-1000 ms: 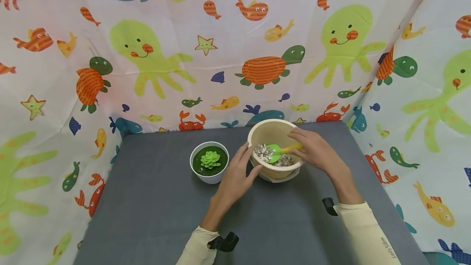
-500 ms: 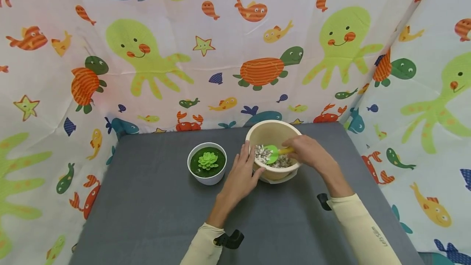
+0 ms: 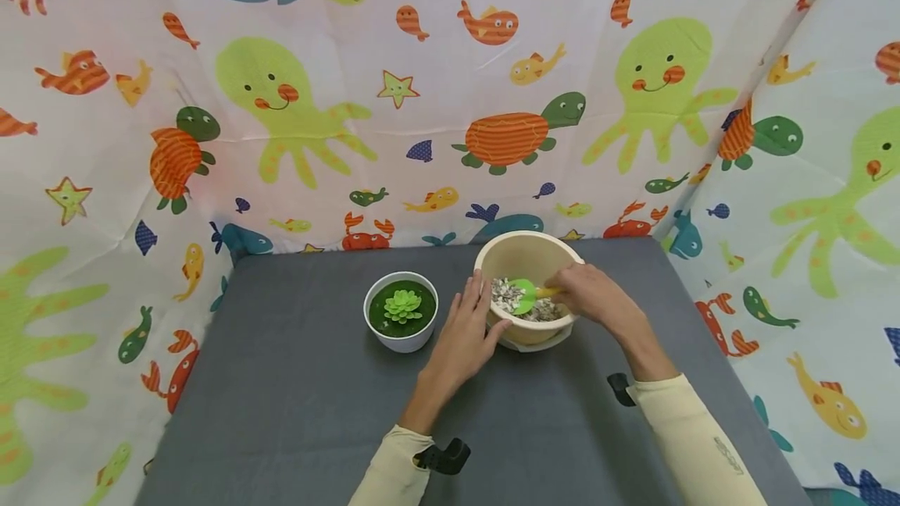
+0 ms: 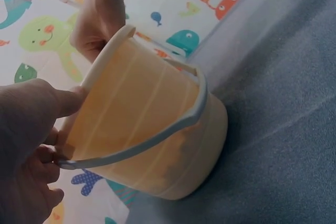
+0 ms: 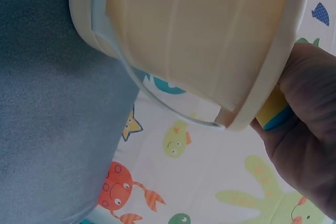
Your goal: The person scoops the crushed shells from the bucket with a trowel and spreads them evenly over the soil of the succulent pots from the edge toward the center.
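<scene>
A cream bucket (image 3: 534,326) stands on the grey table with grey-white, gravel-like bits (image 3: 508,294) inside. My left hand (image 3: 460,334) holds the bucket's left rim, thumb toward the front and fingers along the side. In the left wrist view, the thumb touches the rim near the end of the pale bucket handle (image 4: 157,132). My right hand (image 3: 594,297) grips the yellow handle of a small toy shovel over the right rim. The shovel's green blade (image 3: 523,297) rests among the bits. Most of its handle is hidden by the right hand in the right wrist view.
Left of the bucket stands a white pot (image 3: 401,342) with a green succulent (image 3: 403,306). The grey table (image 3: 316,404) meets a sea-animal patterned cloth (image 3: 436,61) along the back and both sides. The bucket stands near the back edge.
My right hand has moved slightly left and lower over the bucket, the shovel still in its grip. My left hand has shifted a little right along the bucket's side.
</scene>
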A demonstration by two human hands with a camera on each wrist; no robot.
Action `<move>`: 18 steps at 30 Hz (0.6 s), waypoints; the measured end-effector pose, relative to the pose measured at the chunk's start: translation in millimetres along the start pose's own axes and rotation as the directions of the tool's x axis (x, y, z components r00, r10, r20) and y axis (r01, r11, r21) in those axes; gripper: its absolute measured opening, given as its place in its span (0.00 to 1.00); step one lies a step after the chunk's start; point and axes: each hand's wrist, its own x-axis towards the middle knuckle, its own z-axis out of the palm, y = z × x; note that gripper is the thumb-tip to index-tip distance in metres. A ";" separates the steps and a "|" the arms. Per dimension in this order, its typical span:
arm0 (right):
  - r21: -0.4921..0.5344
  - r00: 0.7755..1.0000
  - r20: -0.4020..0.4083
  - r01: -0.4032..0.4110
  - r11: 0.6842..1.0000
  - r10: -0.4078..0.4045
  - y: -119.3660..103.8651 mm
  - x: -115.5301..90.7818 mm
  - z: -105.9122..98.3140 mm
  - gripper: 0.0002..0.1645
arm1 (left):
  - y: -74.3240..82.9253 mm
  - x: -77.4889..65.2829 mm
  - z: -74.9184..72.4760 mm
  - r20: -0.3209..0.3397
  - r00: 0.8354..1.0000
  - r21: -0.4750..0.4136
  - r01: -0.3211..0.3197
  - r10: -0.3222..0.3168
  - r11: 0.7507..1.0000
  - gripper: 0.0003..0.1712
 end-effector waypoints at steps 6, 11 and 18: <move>0.058 0.998 -0.063 0.014 0.998 -0.010 2.4 -12.0 -5.5 0.13 | -0.5 -2.0 0.7 0.008 1.000 -0.032 0.003 -0.003 0.999 0.43; 0.088 0.991 -0.129 0.028 0.996 -0.017 4.2 -21.8 -17.2 0.14 | -1.7 -1.9 -1.3 -0.007 1.000 -0.041 0.008 -0.008 0.999 0.43; 0.096 0.983 -0.181 0.040 0.995 -0.022 0.6 -35.3 -29.5 0.16 | -3.3 -1.7 -0.7 -0.008 1.000 -0.062 0.007 -0.007 0.998 0.42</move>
